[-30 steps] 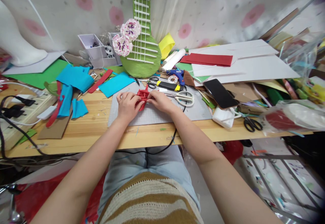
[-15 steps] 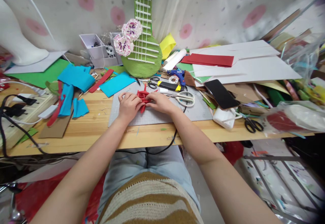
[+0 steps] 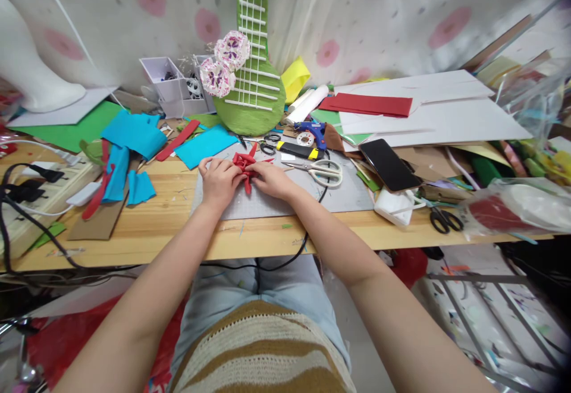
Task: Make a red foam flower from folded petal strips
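A small red felt piece with several thin strips sticking out lies on the grey cutting mat. My left hand has its fingers curled and pinches the piece from the left. From the right, my right hand pinches the same piece, fingers pressed together. Both hands rest on the mat near the middle of the wooden table.
White-handled scissors, a yellow-black knife and a blue glue gun lie just right of my hands. A phone and black scissors are further right. Blue felt scraps, a power strip and cables crowd the left.
Both hands have shifted slightly up and left on the mat, turning the red piece between the fingers; its strips now stick out differently.
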The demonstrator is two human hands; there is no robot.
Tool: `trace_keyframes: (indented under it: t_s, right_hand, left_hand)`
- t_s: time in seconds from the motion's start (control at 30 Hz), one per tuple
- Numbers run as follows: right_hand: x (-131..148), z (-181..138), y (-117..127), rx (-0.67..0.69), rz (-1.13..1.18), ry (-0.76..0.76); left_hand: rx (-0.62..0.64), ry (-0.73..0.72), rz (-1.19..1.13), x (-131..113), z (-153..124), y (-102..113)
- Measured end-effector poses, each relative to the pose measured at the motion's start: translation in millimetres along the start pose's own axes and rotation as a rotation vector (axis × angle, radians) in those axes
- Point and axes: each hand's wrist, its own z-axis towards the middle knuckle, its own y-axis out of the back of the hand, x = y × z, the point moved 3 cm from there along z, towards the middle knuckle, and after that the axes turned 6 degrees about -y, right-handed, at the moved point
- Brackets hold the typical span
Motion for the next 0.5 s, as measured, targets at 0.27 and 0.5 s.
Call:
trace_keyframes:
  t_s: [0.27, 0.5]
  right_hand:
    - [-7.8, 0.4, 2.6, -0.086, -0.003, -0.074]
    - [-10.3, 1.6, 1.5, -0.132, 0.042, -0.025]
  left_hand:
    - [0.009, -0.03, 0.001, -1.3, 0.1, 3.7]
    - [-0.005, -0.027, 0.017, -2.9, -0.9, 8.5]
